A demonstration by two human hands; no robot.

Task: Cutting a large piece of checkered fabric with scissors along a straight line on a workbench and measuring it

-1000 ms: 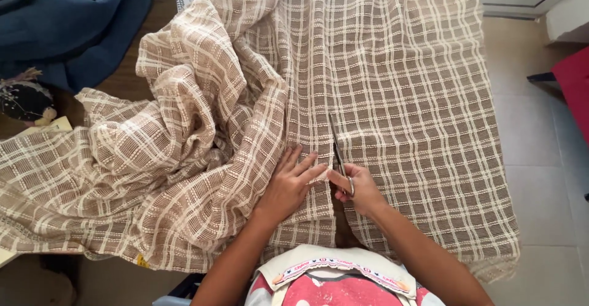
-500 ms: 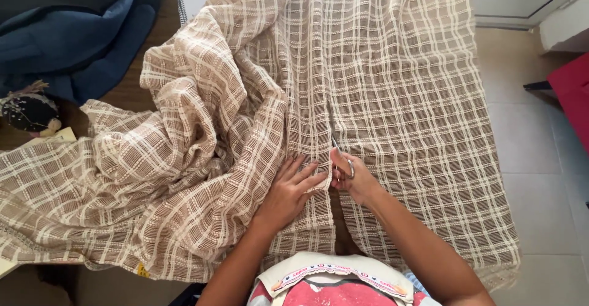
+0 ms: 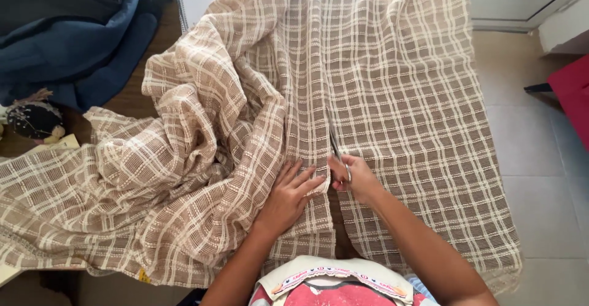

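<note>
A large beige and cream checked fabric [image 3: 399,91] covers the table, flat on the right and bunched in folds on the left. My right hand [image 3: 356,180] grips a pair of scissors [image 3: 336,149], blades pointing away from me into a slit in the cloth. My left hand [image 3: 289,194] lies flat on the fabric just left of the slit, fingers spread and pressing the cut edge down. The scissor handles are mostly hidden inside my right hand.
Dark blue and black cloth [image 3: 67,42] is piled at the far left on the wooden table [image 3: 132,100]. A small dark beaded object [image 3: 34,121] lies near the left edge. Tiled floor [image 3: 540,159] runs along the right, with a red thing [image 3: 573,88] at its edge.
Both hands have shifted slightly forward along the slit, and the scissors sit a little further into the cloth. The view has tilted slightly.
</note>
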